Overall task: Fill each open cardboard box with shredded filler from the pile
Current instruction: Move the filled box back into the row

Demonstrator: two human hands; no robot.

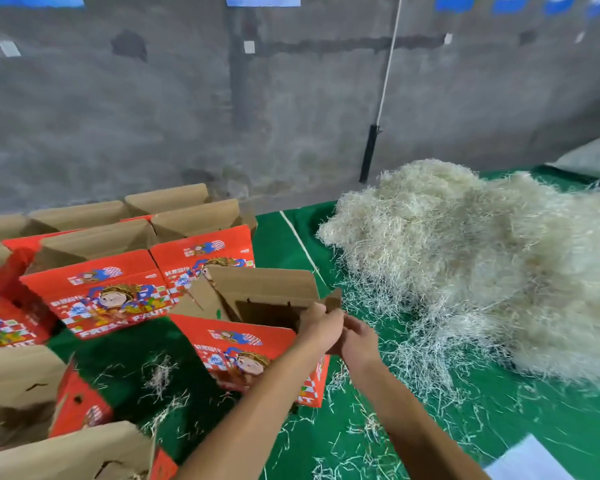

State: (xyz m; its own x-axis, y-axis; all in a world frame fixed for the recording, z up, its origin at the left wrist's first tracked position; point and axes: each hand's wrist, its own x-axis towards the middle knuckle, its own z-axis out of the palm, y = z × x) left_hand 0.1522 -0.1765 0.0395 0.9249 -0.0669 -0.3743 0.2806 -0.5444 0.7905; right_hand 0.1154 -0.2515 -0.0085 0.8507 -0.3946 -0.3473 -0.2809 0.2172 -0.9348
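Note:
An open red printed cardboard box [243, 348] stands on the green cloth in front of me, and its brown inside looks bare. My left hand [317, 327] grips the box's right side flap [334, 300] at the rim. My right hand [359, 339] is pressed up against the left hand at the same flap, with its fingertips hidden behind it. A big pale pile of shredded filler [482, 265] lies to the right of the box, close to both hands.
Several more open red boxes [97, 292] stand in rows at the left and rear left. Loose filler strands [160, 379] are scattered over the green cloth [284, 237]. A grey wall is behind, with a black handle on a white cord [369, 150]. White sheet [530, 462] at bottom right.

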